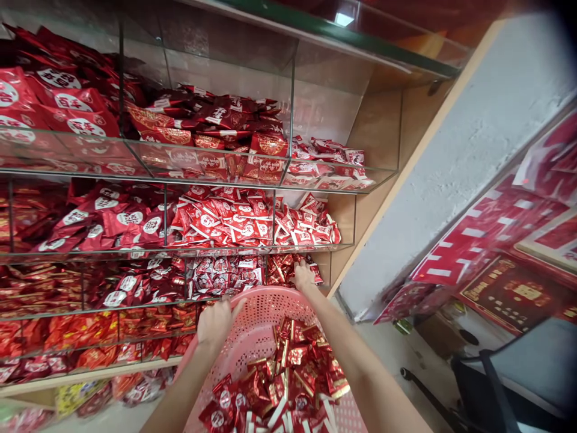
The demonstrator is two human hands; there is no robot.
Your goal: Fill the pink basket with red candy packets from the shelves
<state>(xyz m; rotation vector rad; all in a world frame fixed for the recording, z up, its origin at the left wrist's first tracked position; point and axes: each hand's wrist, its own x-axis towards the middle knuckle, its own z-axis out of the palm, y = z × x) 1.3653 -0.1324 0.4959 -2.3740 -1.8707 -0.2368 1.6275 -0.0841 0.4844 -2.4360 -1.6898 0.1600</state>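
Observation:
A pink perforated plastic basket [265, 300] is in front of me, holding a heap of red and gold wrapped packets [300, 355] and some red and white ones. My left hand [216, 322] is closed around its left rim, the thumb lying along the edge. Beyond the far rim, my right hand [304, 275] reaches into a low shelf compartment. Its fingers are apart and touch the red and gold packets [280, 269] there; the fingertips are partly hidden. Just left of that compartment lie red and white packets [225, 273] printed with dark figures.
Glass dividers split the shelf unit [351, 231] into compartments of red packets. A green-edged glass shelf [315, 24] juts out above. To the right are a grey wall pillar [433, 174], hanging red goods [473, 234] and a black chair [496, 385]. Bagged packets [81, 397] lie below the bottom shelf.

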